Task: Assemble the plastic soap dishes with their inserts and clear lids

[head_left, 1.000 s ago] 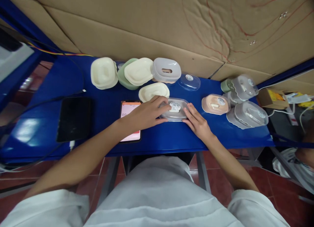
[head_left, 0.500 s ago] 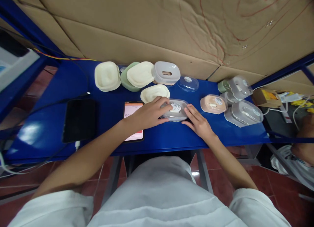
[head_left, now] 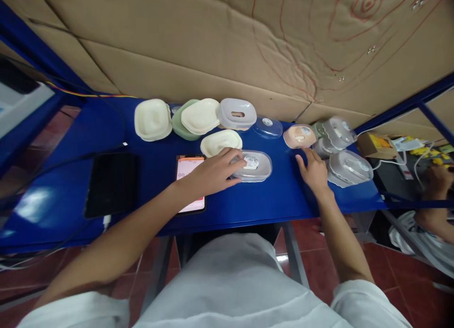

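Observation:
A grey oblong plastic box (head_left: 261,171) with a clear lid and a round white sticker lies on the blue table. My left hand (head_left: 225,169) holds its left end, fingertips on the lid by the sticker and thumb along the near edge. Farther right, my right hand (head_left: 314,171) is open, thumb apart from the fingers, with nothing in it. Its fingertips are close to the near side of a peach box (head_left: 299,137) with a clear lid; whether they touch it I cannot tell. Just right of that hand stands a stack of grey clear-lidded boxes (head_left: 349,168).
Along the back are cream trays (head_left: 152,120), a green tray (head_left: 182,125), a grey box part with a slot (head_left: 237,104) and a clear lid (head_left: 268,128). A lit phone (head_left: 191,205) and a black tablet (head_left: 110,185) with cables lie left. Another person's hand (head_left: 440,176) is far right.
My right hand has left the grey box and moved right. The peach box has shifted back, away from me. My left hand stays on the grey box. The view has tilted slightly.

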